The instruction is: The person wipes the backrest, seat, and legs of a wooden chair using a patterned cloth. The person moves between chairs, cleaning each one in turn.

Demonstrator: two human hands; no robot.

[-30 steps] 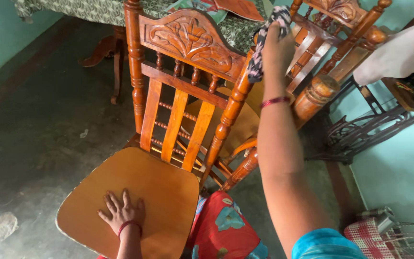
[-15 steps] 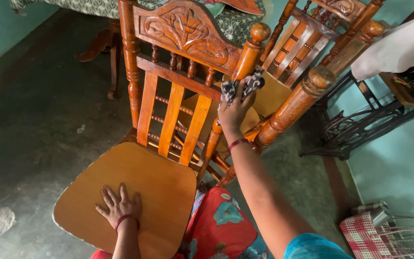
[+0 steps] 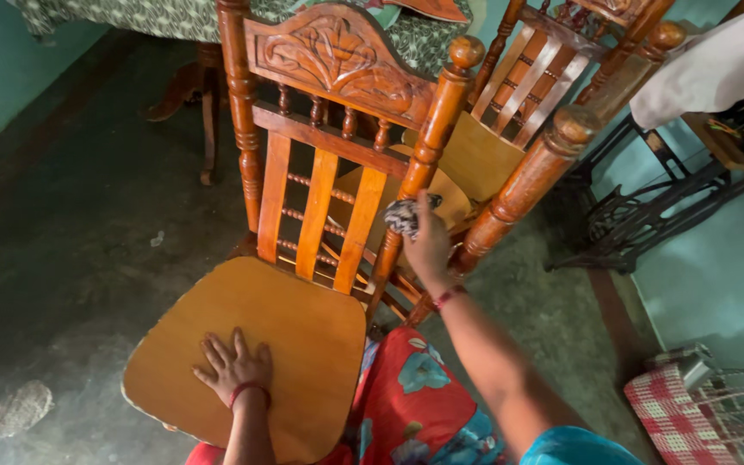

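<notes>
Two hands working: right hand [image 3: 428,250] is pinching a crumpled black-and-white cloth [image 3: 404,215] against the carved orange-brown wooden chair [image 3: 337,129]'s right post, fingers partly hidden; left hand [image 3: 234,366] is lying spread on its seat.

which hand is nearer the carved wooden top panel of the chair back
Right. The right hand presses a black-and-white cloth against the back's turned post, below the carved wooden top panel. The left hand lies flat on the seat, farther away.

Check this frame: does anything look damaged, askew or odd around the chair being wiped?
Nothing stands out on the chair itself. The left hand lies flat on its seat; the right hand presses a patterned cloth to the rear post. Only the floor looks worn, with a pale rough patch at lower left.
</notes>
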